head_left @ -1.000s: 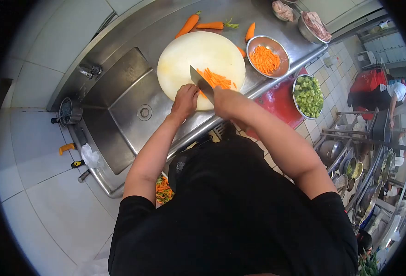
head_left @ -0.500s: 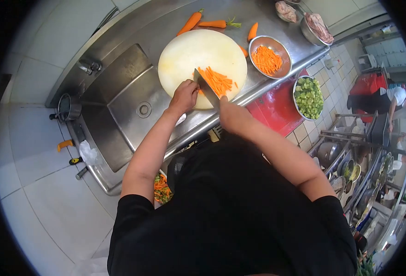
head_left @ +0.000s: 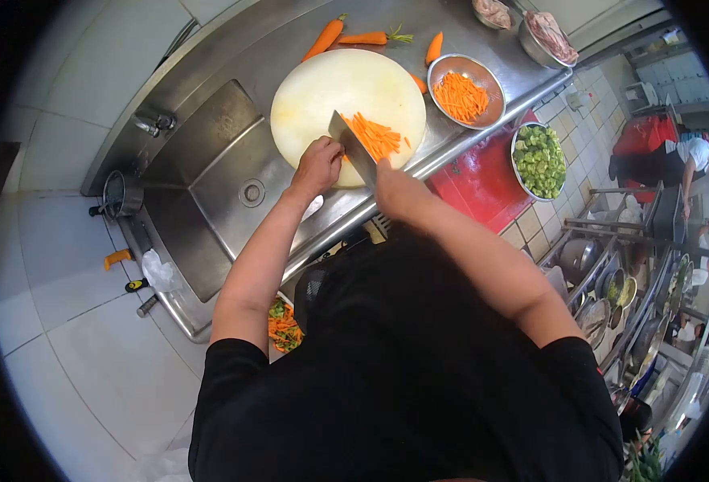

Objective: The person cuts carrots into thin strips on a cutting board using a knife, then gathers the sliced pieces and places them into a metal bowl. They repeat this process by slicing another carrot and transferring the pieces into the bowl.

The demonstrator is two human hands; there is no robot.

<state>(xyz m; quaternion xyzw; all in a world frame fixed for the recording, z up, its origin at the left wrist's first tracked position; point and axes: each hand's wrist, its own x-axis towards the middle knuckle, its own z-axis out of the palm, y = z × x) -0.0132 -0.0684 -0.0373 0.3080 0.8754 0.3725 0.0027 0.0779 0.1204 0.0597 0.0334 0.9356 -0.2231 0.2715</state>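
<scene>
My right hand (head_left: 400, 191) is closed round the handle of a broad-bladed cleaver (head_left: 354, 151). Its blade stands on a round white cutting board (head_left: 330, 92). Carrot sticks (head_left: 377, 138) lie in a pile against the blade's right side. On the blade's left, my left hand (head_left: 321, 165) has its fingers bent down at the board's edge, with a bit of orange carrot by the fingertips. What those fingers press on is mostly hidden. A metal bowl (head_left: 495, 100) to the right of the board holds more carrot sticks.
Whole carrots (head_left: 325, 38) lie behind the board. A steel sink (head_left: 218, 201) is at the left. A bowl of chopped green vegetables (head_left: 539, 163) stands beyond the counter's front edge, right. Bowls of raw meat (head_left: 549, 40) sit at the far right. Another person (head_left: 686, 161) is in the background.
The view has shifted slightly, so the board and bowls sit a little further left and up. The cleaver stays in my right hand beside the carrot pile.
</scene>
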